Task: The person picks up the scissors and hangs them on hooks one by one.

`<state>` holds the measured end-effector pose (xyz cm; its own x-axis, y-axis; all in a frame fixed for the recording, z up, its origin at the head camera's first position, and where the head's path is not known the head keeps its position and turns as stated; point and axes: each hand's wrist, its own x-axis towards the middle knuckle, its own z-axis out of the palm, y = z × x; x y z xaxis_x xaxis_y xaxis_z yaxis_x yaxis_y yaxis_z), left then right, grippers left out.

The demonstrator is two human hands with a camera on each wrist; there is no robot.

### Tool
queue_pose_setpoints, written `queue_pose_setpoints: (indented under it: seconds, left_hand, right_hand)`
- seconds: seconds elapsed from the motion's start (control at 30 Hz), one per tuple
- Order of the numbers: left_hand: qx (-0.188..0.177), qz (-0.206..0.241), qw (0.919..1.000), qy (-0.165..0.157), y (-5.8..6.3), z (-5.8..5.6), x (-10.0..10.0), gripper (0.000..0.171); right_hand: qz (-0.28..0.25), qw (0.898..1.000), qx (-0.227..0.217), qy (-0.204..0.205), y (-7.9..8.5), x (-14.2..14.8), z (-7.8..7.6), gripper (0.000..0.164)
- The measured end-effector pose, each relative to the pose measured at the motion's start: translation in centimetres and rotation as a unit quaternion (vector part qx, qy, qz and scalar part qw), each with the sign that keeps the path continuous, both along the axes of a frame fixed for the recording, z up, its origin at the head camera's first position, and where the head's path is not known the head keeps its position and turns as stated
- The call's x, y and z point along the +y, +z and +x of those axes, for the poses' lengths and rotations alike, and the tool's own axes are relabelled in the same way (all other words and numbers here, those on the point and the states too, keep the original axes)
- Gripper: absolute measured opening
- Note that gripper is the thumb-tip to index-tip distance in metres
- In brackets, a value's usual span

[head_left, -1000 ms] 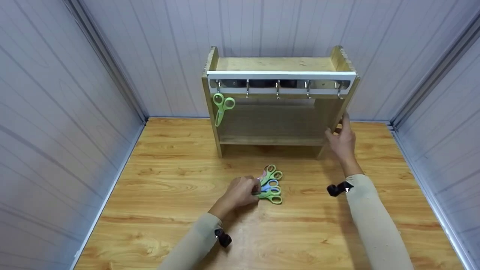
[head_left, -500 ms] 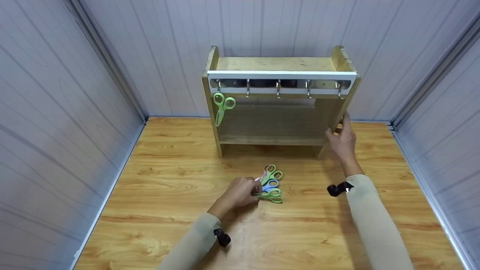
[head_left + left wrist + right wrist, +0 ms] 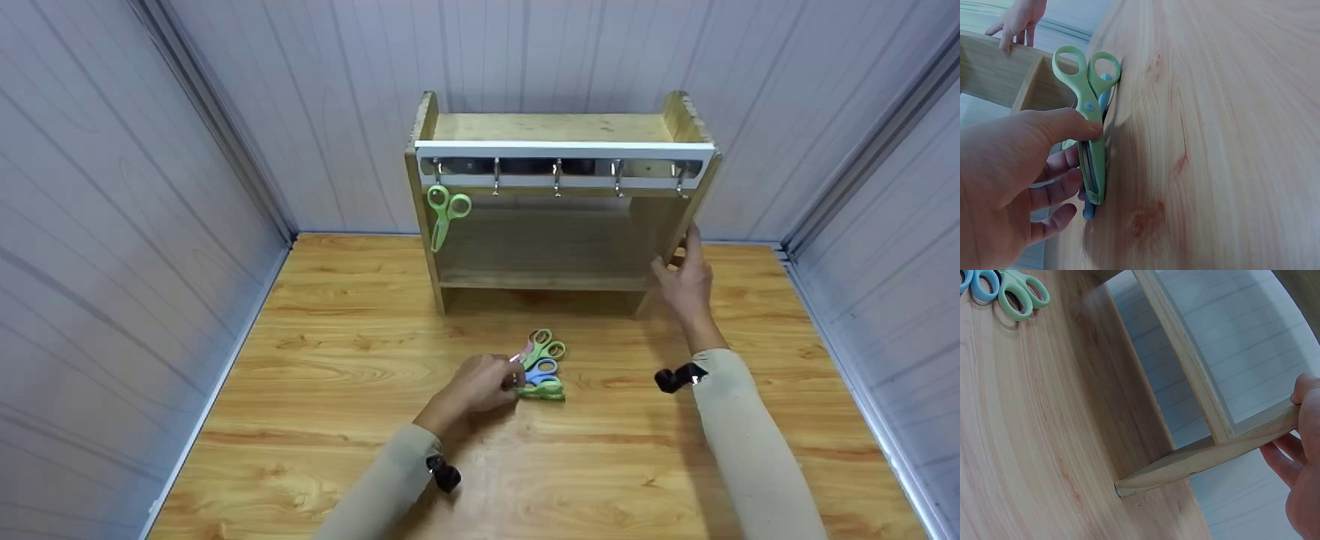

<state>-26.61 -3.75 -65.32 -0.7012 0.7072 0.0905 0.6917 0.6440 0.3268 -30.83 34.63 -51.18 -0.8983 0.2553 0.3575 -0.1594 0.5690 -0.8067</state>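
My left hand pinches a pair of green scissors by the blade part, thumb on the near face. In the left wrist view these scissors stand tipped on edge, handles pointing away. Beside them on the wooden surface lie blue scissors and another green pair, with a bit of pink showing; their blades are partly hidden by my hand. My right hand grips the right side panel of a wooden rack. One green pair of scissors hangs from the rack's leftmost hook.
A white rail with several metal hooks runs across the rack's upper front. Behind the rack rises a panelled wall, with side walls at left and right. The wood-grain surface spreads in front.
The green scissors in my left hand have tipped from lying flat to standing on edge. My right hand and the rack stay where they were.
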Motion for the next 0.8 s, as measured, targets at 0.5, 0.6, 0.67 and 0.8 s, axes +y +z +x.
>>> queue_pose_setpoints:
  seconds: [0.5,0.6,0.67,0.8]
  left_hand:
    - [-0.034,0.040,0.9985,-0.016,4.3,2.1,-0.2,0.010]
    - [-0.044,0.041,0.9981,-0.018,6.0,2.8,-0.2,0.009]
    - [-0.061,0.036,0.9974,-0.014,6.7,3.1,-0.2,0.010]
    - [-0.079,0.026,0.9965,-0.007,7.0,3.1,-0.2,0.009]
  right_hand:
    - [-0.006,1.000,-0.005,0.015,-0.1,0.1,0.0,0.083]
    - [-0.009,1.000,-0.009,0.006,0.0,0.0,0.0,0.083]
    - [-0.010,1.000,-0.010,0.000,0.1,-0.1,0.0,0.082]
    - [-0.006,1.000,-0.012,-0.008,0.1,-0.1,0.0,0.081]
